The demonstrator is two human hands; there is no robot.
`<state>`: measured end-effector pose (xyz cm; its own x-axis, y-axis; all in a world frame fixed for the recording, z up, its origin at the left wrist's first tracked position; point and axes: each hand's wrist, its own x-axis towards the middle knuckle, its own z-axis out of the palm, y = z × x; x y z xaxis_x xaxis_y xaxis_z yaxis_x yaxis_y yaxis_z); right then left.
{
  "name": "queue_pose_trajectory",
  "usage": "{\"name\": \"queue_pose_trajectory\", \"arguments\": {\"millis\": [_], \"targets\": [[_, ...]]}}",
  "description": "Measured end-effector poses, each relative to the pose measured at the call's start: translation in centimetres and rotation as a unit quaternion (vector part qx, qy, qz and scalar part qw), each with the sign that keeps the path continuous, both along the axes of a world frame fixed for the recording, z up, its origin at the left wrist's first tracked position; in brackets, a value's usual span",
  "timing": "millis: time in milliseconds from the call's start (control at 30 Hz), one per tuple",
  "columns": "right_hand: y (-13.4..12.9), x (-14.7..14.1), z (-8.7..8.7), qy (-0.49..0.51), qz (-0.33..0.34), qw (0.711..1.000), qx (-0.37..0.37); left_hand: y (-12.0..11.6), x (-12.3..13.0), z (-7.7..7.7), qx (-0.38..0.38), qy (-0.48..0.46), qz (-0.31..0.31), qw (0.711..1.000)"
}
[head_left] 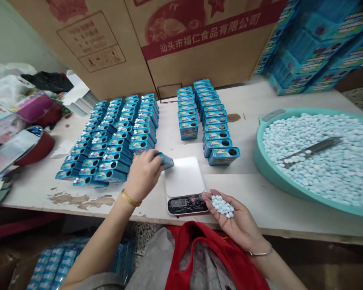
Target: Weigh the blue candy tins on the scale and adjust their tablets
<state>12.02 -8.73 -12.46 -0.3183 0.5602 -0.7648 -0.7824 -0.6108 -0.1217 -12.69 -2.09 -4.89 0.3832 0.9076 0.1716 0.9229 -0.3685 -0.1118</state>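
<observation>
My left hand [145,171] grips a small blue tin [167,162] from above, tilted over the left edge of a white kitchen scale [184,175]. The scale's plate carries nothing else, and its dark display faces me. My right hand [237,219] is cupped palm up, fingers curled slightly, holding a heap of pale blue and white candies [223,206] beside the scale's front right corner. Left of the scale stand several rows of blue tins [111,141], some with candies on their tops. Two shorter rows of tins [216,121] with dark round holes stand behind it.
At the right, a turquoise basin [261,161] full of candies holds a dark metal scoop [314,150]. Large cardboard boxes [199,52] line the back. Wrapped tin packs [314,52] are stacked at the back right. A red bowl [38,147] and bags clutter the left.
</observation>
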Motion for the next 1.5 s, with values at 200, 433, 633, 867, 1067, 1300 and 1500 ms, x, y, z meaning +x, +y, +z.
{"name": "queue_pose_trajectory", "arguments": {"millis": [200,433,633,867,1067,1300,1500], "targets": [[-0.1,0.2,-0.1,0.006,-0.005,1.000,0.015,1.4,5.3,-0.6,-0.082,0.044,-0.114,0.989],[0.1,0.6,-0.3,0.019,-0.013,1.000,0.006,-0.3,7.0,-0.2,-0.038,-0.076,-0.132,0.988],[-0.3,0.8,-1.1,0.055,0.011,0.998,-0.033,-5.9,12.4,-4.8,-0.136,-0.099,-0.249,0.954],[-0.9,1.2,-1.0,0.033,0.023,0.998,-0.043,-7.1,14.1,-7.7,-0.135,-0.114,-0.242,0.954],[-1.1,1.2,-1.5,0.030,0.056,0.998,-0.003,-7.2,14.0,-7.9,-0.125,-0.134,-0.245,0.952],[-1.1,0.9,-1.6,0.019,0.055,0.998,-0.018,-7.3,13.6,-8.4,-0.109,-0.164,-0.237,0.951],[-1.1,0.5,-1.8,0.020,0.064,0.998,0.012,-7.2,13.4,-8.6,-0.110,-0.157,-0.234,0.953]]}}
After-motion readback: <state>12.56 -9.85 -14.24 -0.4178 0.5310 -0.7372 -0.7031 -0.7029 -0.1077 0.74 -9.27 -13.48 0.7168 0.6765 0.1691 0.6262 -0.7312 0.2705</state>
